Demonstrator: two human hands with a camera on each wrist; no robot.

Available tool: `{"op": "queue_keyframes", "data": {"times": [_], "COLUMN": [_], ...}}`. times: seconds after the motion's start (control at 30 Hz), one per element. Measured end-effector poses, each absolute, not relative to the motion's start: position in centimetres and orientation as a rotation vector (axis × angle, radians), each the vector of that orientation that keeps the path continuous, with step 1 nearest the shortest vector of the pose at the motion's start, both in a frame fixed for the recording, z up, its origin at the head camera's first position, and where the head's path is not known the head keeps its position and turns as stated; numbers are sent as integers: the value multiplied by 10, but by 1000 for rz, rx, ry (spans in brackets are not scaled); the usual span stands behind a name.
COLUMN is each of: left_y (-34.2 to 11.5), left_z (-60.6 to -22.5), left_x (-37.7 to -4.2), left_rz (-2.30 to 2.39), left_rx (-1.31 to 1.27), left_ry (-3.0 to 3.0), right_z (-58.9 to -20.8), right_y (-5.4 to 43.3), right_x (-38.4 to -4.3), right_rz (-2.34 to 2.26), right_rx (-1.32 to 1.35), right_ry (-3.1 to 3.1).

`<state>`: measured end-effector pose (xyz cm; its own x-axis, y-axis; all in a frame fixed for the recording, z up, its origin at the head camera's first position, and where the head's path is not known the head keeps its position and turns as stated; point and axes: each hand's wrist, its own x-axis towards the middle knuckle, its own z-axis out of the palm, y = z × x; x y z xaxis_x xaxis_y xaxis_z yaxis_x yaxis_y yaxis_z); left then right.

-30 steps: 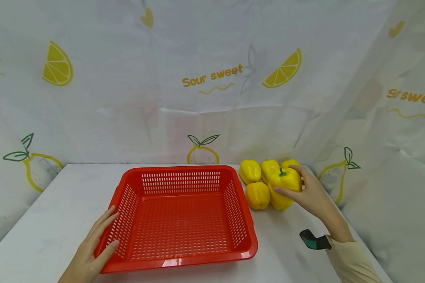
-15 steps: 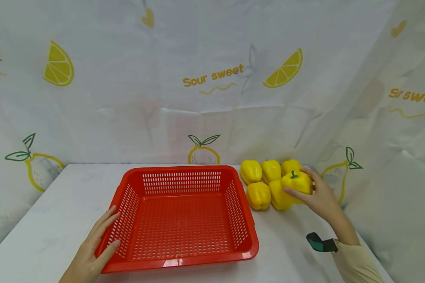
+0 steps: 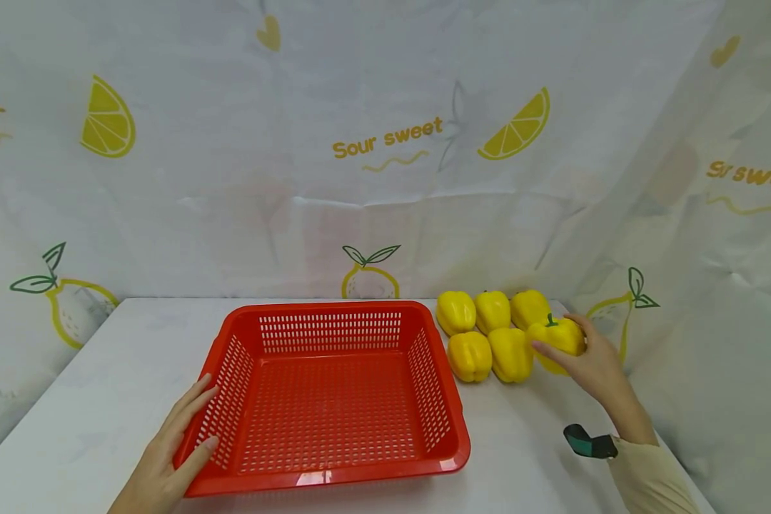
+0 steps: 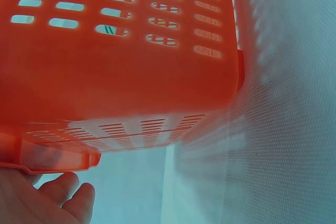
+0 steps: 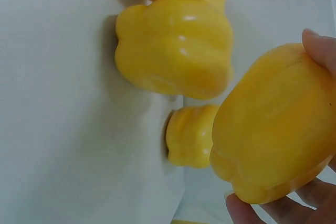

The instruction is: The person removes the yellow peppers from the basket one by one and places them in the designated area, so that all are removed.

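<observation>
A yellow bell pepper (image 3: 557,337) with a green stem is held by my right hand (image 3: 596,365), thumb on one side and fingers on the other. Seen from the right wrist, that pepper (image 5: 275,124) is tilted and apart from the peppers behind it. My left hand (image 3: 160,453) rests on the left rim of a red plastic basket (image 3: 328,477), its fingers fairly straight. From the left wrist, its fingertips (image 4: 79,203) show beside the rim, outside the slotted basket wall (image 4: 121,77).
Several yellow bell peppers stand in two rows right of the basket, including a front one (image 3: 511,355) and a back one (image 3: 530,308). They stand on a white table (image 3: 507,457). A lemon-print cloth (image 3: 231,235) hangs behind the table and along its right side.
My right hand has moved rightward and slightly lower with the bell pepper, uncovering the peppers at the right of the group. The left hand and the basket have stayed put.
</observation>
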<state>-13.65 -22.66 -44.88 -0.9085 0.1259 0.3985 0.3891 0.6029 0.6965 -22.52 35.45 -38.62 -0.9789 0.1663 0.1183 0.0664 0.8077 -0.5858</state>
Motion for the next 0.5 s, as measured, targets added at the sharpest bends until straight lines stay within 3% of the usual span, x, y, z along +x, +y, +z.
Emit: {"op": "queue_keyframes", "data": {"times": [0.5], "left_y": [-224], "left_z": [-446], "left_x": [-135], "left_rz": [-1213], "left_rx": [-406], "left_ry": [-2547], "right_z": [-398], "right_y": [367], "right_x": [-234], "right_rz": [834], "right_rx": [-191], "right_ry": [-2805]}}
